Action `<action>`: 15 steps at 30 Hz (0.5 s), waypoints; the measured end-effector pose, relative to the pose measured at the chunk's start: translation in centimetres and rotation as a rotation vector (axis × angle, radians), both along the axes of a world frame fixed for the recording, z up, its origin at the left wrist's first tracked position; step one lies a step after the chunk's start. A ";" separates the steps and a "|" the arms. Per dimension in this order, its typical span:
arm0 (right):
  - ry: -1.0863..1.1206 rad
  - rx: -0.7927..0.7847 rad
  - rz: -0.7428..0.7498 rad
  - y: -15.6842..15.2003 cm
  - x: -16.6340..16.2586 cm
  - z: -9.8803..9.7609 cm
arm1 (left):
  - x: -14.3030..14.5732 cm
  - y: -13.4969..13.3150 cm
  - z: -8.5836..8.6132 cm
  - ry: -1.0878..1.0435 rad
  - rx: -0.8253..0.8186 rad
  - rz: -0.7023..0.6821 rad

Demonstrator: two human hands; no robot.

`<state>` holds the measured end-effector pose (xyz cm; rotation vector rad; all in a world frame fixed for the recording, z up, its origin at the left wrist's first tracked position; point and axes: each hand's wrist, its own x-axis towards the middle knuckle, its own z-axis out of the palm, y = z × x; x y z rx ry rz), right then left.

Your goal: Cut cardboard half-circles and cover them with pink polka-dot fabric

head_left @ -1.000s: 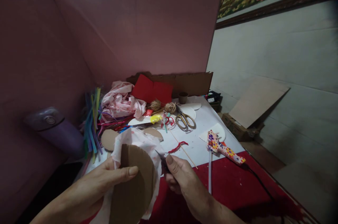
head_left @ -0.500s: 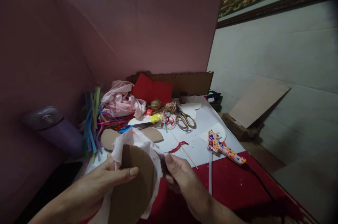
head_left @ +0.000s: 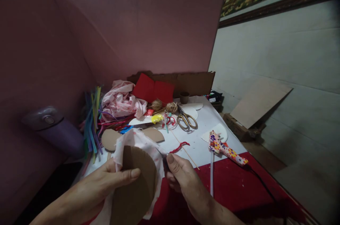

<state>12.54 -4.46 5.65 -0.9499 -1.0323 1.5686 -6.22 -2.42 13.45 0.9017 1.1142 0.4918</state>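
Note:
My left hand (head_left: 117,179) pinches a rounded piece of brown cardboard (head_left: 138,186) together with the pale printed cloth (head_left: 132,138) behind it, thumb flat on the cardboard. A margin of cloth sticks out around the cardboard's curved edge. In my right hand (head_left: 183,177) is what looks like a small pair of scissors (head_left: 164,155); a thin metal blade meets the cloth's right edge, while most of the dark handle is hidden by the fingers. Beyond my hands lie a red pipe cleaner (head_left: 179,147) and a thin wooden stick (head_left: 190,156).
A flowered glue gun (head_left: 225,149) rests at right, its cord trailing off. Gold-handled scissors (head_left: 187,121), twine balls (head_left: 171,107), crumpled pink cloth (head_left: 119,99) and red sheets (head_left: 154,88) lie further back. At left are coloured pipe cleaners (head_left: 92,126) and a purple bottle (head_left: 60,133).
Almost nothing differs. The cardboard, the cloth and both hands have shifted very slightly; the blade stays at the cloth's right edge.

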 end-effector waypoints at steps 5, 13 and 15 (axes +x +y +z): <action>-0.017 0.033 -0.037 -0.2 0.2 -0.7 | 0.5 -0.3 0.5 0.006 0.014 0.120; -0.012 -0.006 0.017 -0.3 0.2 0.2 | 0.1 -0.1 -0.2 0.036 0.035 0.010; -0.016 0.007 0.026 -0.2 0.2 0.3 | 0.1 -0.2 -0.3 0.047 0.034 0.006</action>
